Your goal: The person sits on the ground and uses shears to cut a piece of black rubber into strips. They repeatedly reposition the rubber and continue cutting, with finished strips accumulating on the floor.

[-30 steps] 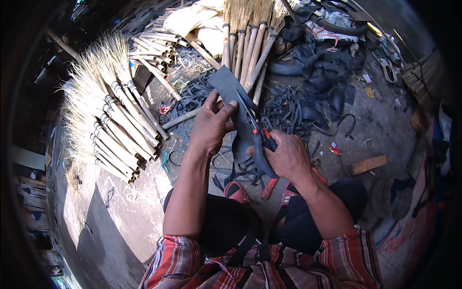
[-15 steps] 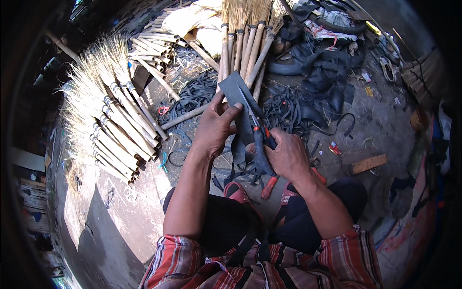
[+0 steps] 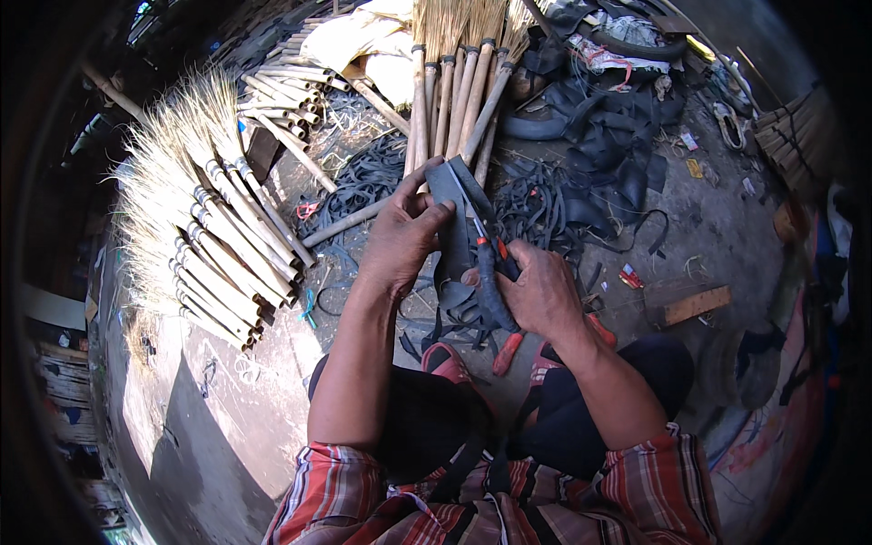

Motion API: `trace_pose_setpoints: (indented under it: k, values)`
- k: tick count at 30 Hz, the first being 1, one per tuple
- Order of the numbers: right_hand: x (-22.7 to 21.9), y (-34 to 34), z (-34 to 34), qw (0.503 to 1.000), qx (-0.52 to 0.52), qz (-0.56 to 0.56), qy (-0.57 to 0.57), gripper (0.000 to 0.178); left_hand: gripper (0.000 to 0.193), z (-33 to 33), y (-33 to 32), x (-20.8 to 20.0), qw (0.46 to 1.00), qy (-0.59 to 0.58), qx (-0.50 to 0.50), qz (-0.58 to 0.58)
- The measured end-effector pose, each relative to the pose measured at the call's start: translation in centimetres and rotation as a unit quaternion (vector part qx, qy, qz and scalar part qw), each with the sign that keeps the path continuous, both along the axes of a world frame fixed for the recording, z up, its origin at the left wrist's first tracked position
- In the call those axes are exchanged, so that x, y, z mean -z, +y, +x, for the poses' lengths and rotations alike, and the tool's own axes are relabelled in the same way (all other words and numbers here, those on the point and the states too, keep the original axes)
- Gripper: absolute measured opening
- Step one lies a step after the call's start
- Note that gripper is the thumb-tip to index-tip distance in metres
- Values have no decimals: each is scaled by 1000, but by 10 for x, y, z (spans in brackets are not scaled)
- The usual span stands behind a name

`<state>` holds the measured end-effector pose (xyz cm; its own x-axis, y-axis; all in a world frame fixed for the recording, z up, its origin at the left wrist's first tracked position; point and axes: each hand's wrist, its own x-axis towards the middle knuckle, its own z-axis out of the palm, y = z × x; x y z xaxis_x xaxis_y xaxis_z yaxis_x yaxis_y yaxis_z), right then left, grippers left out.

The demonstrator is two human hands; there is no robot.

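Observation:
A dark sheet of rubber (image 3: 447,187) is pinched in my left hand (image 3: 407,229), its thumb on the near face and its fingers behind. My right hand (image 3: 538,289) is closed round the wrapped handles of a pair of scissors (image 3: 491,295) with orange-red bands near the pivot. The blades lie lengthwise along the rubber, pointing away from me, with the sheet between them. The rubber's lower part hangs below the left hand, near the scissor handles. Beneath my hands, loose black rubber strips (image 3: 445,324) lie on the ground by my pink sandals.
Finished-looking brooms (image 3: 222,232) lie in a row at left, and more brooms (image 3: 468,82) stand ahead. Behind are bamboo handles (image 3: 283,104). A heap of black rubber strips (image 3: 531,204) and rubber scraps (image 3: 609,173) spreads ahead right. A wooden block (image 3: 698,306) lies at right.
The rubber sheet's top edge has dropped slightly and shifted a little right, and my left hand has lowered slightly with it. The scissors remain along the sheet, with my right hand nearly still.

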<state>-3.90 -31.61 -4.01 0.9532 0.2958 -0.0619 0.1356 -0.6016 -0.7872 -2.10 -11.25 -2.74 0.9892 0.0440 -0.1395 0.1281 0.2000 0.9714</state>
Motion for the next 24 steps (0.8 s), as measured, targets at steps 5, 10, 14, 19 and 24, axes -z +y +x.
trace_pose_setpoints:
  k: [5,10,14,19,24]
  values:
    - [2,0,1,1000,6,6,-14,71,58,0,-2,1,996,-3,40,84]
    - [17,-4,6,999,5,27,-41,61,61,2,-5,8,994,-17,52,90]
    - [26,-5,14,990,40,133,-34,38,62,2,-4,12,995,-9,41,93]
    - [34,0,11,974,33,217,-55,47,58,3,-8,7,1000,9,-4,-5]
    - [31,7,5,983,46,170,-50,31,66,-1,-20,3,1000,-9,4,-16]
